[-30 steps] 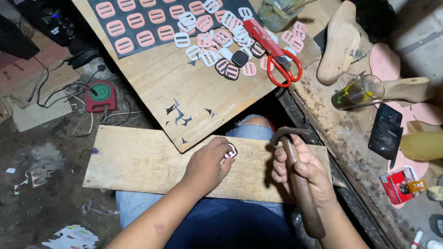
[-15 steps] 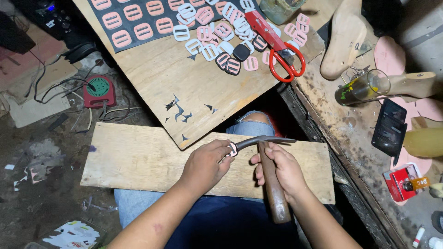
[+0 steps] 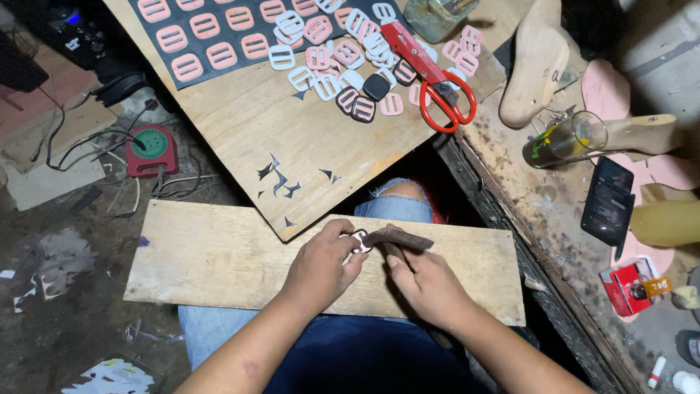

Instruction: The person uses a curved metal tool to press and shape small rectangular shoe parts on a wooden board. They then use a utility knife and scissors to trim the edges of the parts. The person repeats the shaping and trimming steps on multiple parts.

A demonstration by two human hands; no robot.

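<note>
My left hand (image 3: 321,264) pinches a small pink buckle (image 3: 359,241) flat against a wooden plank (image 3: 211,255) that lies across my lap. My right hand (image 3: 426,281) grips the handle of a hammer (image 3: 397,238). Its dark metal head rests right beside the buckle, touching or nearly touching it. The handle is mostly hidden inside my fist.
A larger wooden board (image 3: 306,153) ahead carries a dark sheet with pink buckles (image 3: 204,44), a loose heap of white and pink buckles (image 3: 343,58) and red-handled scissors (image 3: 430,73). To the right stand a glass (image 3: 565,140), wooden shoe lasts (image 3: 536,62) and a black phone (image 3: 607,201).
My right hand has brought the hammer down from a raised, upright hold, and its head now lies at the buckle. My left hand stayed on the buckle.
</note>
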